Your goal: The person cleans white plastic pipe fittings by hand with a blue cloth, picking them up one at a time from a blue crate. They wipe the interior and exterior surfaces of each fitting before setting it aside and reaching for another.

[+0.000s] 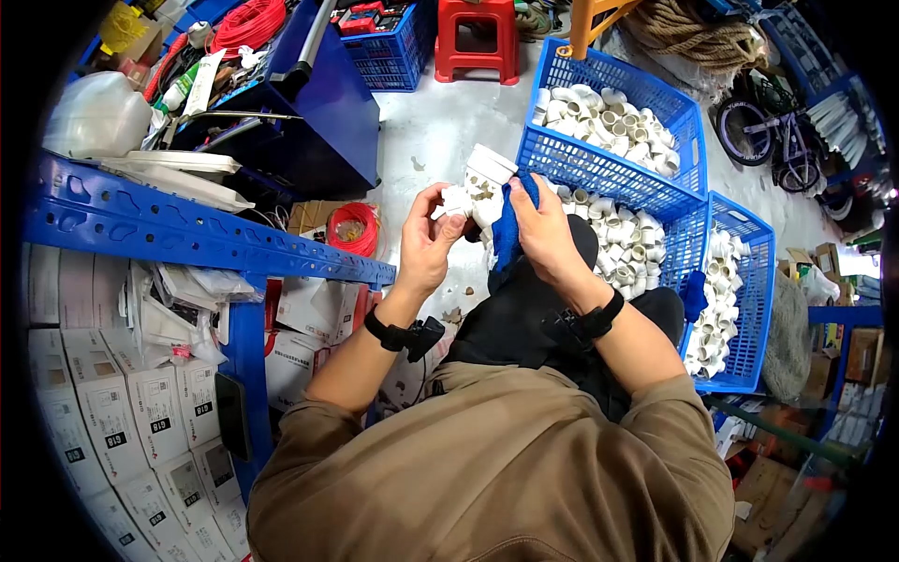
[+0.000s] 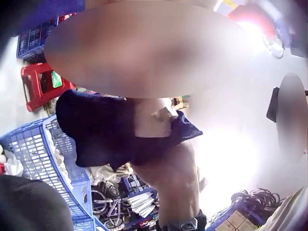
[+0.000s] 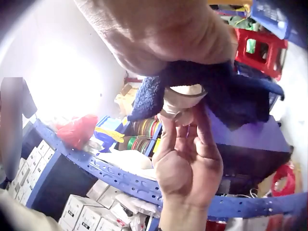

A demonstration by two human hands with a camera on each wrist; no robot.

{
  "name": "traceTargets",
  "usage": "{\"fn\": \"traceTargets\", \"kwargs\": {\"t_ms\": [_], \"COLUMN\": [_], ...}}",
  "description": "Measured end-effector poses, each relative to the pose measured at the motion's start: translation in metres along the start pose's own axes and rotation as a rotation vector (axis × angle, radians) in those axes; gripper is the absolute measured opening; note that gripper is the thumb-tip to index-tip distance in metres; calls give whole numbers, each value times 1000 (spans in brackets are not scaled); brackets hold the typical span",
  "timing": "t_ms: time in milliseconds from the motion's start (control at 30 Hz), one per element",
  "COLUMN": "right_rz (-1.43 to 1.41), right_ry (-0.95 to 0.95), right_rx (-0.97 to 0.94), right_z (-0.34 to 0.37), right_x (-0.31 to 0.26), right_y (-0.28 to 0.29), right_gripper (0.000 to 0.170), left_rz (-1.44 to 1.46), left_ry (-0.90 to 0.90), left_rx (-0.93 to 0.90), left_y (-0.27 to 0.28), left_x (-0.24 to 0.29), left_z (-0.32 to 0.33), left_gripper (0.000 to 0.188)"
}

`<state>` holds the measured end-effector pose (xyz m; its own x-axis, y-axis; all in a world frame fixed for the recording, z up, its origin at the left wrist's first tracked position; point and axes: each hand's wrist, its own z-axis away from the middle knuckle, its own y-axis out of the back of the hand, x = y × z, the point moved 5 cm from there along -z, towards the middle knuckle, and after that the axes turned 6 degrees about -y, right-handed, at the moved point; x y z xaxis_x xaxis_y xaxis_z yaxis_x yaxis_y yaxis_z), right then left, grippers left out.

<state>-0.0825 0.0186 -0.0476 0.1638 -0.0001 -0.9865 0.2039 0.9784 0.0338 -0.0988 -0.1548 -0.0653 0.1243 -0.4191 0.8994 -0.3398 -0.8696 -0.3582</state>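
The blue cloth (image 3: pixel 240 98) partly hides the white fitting (image 3: pixel 184 101) in the right-wrist view.

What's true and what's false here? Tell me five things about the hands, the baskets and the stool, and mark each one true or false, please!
1. The right hand holds a blue cloth. True.
2. The left hand is empty. False: the left hand holds a white fitting.
3. The blue baskets on the right of the head view hold lots of white fittings. True.
4. The stool is green. False: the stool is red.
5. There is a black band on each wrist. True.
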Motion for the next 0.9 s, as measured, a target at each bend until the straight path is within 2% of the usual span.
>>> {"fn": "traceTargets", "kwargs": {"t_ms": [67, 133, 200, 233, 300, 333, 367, 400, 467, 500, 533, 600, 667, 733, 767, 800, 867, 900], "right_rz": [-348, -700, -729, -640, -241, 52, 187, 184, 208, 208, 209, 104, -106, -325, -506, -563, -453, 10], "right_ry": [-99, -285, -347, -148, 80, 93, 138, 139, 242, 235, 232, 59, -118, -165, -136, 38, 285, 608], "right_rx": [-50, -66, -108, -245, -286, -271, -184, -178, -22, 27, 27, 59, 10, 141, 56, 79, -233, -242], "right_z": [1, 3, 2, 0, 11, 26, 30, 29, 27, 25, 18, -3, -11, 0, -3, -5, 8, 8], "right_x": [5, 13, 8, 0, -5, -21, -28, -24, -20, -22, -17, 5, 20, -11, -14, -22, -43, -57], "right_y": [-4, -3, -2, -6, -16, -19, -20, -22, -18, -16, -16, -10, -4, 3, 5, 5, -2, -4], "right_gripper": [30, 32, 39, 47, 53, 54, 52, 52, 47, 38, 38, 35, 37, 39, 48, 60, 66, 66], "left_rz": [39, 113, 41, 9, 19, 33, 20, 20, 5, 6, -9, -40, -22, 30, -1, 0, 23, 95], "left_ry": [-37, -25, -83, -93, -79, -58, -56, -55, -52, -52, -53, -55, -38, -15, -21, -23, 9, 54], "left_rx": [21, -22, 12, 26, 45, 57, 48, 42, 15, 14, 23, 40, 22, 9, -6, -3, 25, 44], "left_y": [3, 4, 10, 13, 14, 14, 14, 14, 14, 15, 16, 16, 14, 11, 14, 16, 20, 22], "left_x": [0, 5, 9, 9, 11, 12, 11, 9, 3, 0, -3, -5, 0, 7, 9, 10, 7, 3], "left_z": [2, 2, 1, 1, 1, 3, 4, 4, 5, 5, 7, 9, 10, 11, 11, 11, 11, 10], "left_gripper": [56, 58, 57, 57, 57, 56, 56, 56, 56, 56, 57, 60, 62, 57, 52, 52, 46, 48]}}
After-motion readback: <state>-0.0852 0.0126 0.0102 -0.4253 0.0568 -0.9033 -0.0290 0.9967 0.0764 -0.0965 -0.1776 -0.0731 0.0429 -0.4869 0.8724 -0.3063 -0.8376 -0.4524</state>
